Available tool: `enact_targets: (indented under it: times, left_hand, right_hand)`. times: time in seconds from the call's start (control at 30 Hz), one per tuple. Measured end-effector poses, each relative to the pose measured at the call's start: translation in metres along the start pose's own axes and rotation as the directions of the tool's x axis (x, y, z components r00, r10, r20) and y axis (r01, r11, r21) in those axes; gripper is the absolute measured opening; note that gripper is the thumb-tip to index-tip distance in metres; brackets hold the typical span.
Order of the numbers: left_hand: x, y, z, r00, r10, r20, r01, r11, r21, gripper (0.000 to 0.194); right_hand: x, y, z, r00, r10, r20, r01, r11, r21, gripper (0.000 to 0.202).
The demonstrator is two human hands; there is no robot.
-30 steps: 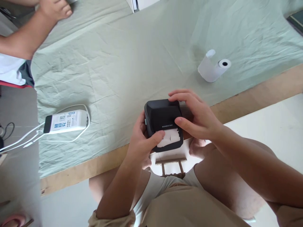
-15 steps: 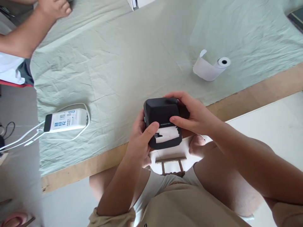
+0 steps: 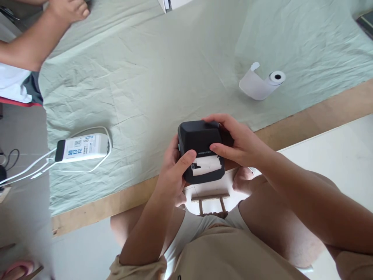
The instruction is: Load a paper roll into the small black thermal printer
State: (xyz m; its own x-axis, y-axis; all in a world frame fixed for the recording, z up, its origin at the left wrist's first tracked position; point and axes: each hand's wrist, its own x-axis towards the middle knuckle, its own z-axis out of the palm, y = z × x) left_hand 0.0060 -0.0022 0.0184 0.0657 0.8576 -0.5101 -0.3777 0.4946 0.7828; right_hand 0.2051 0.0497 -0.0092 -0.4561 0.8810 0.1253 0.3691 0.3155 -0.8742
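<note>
Both of my hands hold a black label printer (image 3: 201, 136) at the table's near edge. It has a light brand name on the front and a torn white sticker (image 3: 208, 165) below that. My left hand (image 3: 175, 167) grips the printer's left side, thumb on the front beside the sticker. On the other side, my right hand (image 3: 233, 138) wraps the right edge, with its thumb on the front and a finger over the top. Farther right lies a roll of white label paper (image 3: 259, 83), partly unrolled, its loose end curling up.
A white power strip (image 3: 83, 147) with white cables lies at the left on the green tablecloth (image 3: 140, 97). Another person's arm (image 3: 43, 42) rests at the upper left. A white box (image 3: 176, 4) shows at the top edge, a dark object (image 3: 365, 23) at the upper right.
The whole view has shifted very slightly. My hands keep the same hold on the label printer, and nothing else has visibly moved.
</note>
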Motion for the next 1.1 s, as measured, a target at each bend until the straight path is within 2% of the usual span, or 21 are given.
enact_targets:
  times: [0.2, 0.27, 0.37, 0.53, 0.7, 0.83, 0.93, 1.0, 1.1]
  left_hand:
    - [0.003, -0.002, -0.001, 1.000, 0.011, -0.013, -0.011, 1.000, -0.012, 0.067]
    - [0.006, -0.003, -0.001, 0.999, 0.034, -0.035, -0.036, 0.998, -0.048, 0.056]
    - [0.013, -0.004, 0.001, 0.995, 0.070, -0.070, -0.079, 0.987, -0.140, 0.026]
    - [0.017, -0.006, 0.001, 0.993, 0.099, -0.063, -0.109, 0.975, -0.192, 0.027]
    - [0.017, -0.006, -0.002, 0.990, 0.125, -0.062, -0.135, 0.975, -0.175, 0.019]
    - [0.018, -0.006, -0.002, 0.989, 0.118, -0.094, -0.132, 0.979, -0.157, 0.025]
    - [0.016, -0.004, -0.001, 0.988, 0.072, -0.135, -0.091, 0.986, -0.140, 0.026]
    - [0.015, -0.003, 0.000, 0.989, 0.037, -0.145, -0.056, 0.990, -0.129, 0.028]
    - [0.013, -0.003, 0.001, 0.991, 0.018, -0.133, -0.031, 0.995, -0.096, 0.033]
  right_hand:
    - [-0.001, 0.002, 0.001, 0.999, -0.035, -0.009, 0.034, 0.998, -0.047, 0.051]
    - [-0.001, 0.002, 0.000, 0.999, -0.049, -0.011, 0.048, 0.997, -0.059, 0.051]
    - [-0.002, 0.003, 0.000, 0.996, -0.076, -0.051, 0.071, 0.994, -0.081, 0.048]
    - [-0.004, 0.008, 0.000, 0.979, -0.165, -0.119, 0.163, 0.986, -0.023, 0.043]
    - [-0.005, 0.014, -0.001, 0.956, -0.260, -0.138, 0.256, 0.966, -0.041, 0.055]
    - [-0.007, 0.003, -0.008, 0.958, -0.226, -0.178, 0.196, 0.966, -0.170, 0.059]
    - [-0.007, -0.014, -0.010, 0.964, -0.126, -0.232, 0.080, 0.977, -0.199, 0.038]
    - [-0.007, -0.023, -0.008, 0.945, -0.058, -0.321, 0.014, 0.991, -0.137, 0.028]
    - [-0.002, -0.029, -0.003, 0.885, -0.048, -0.463, 0.021, 0.998, -0.064, 0.022]
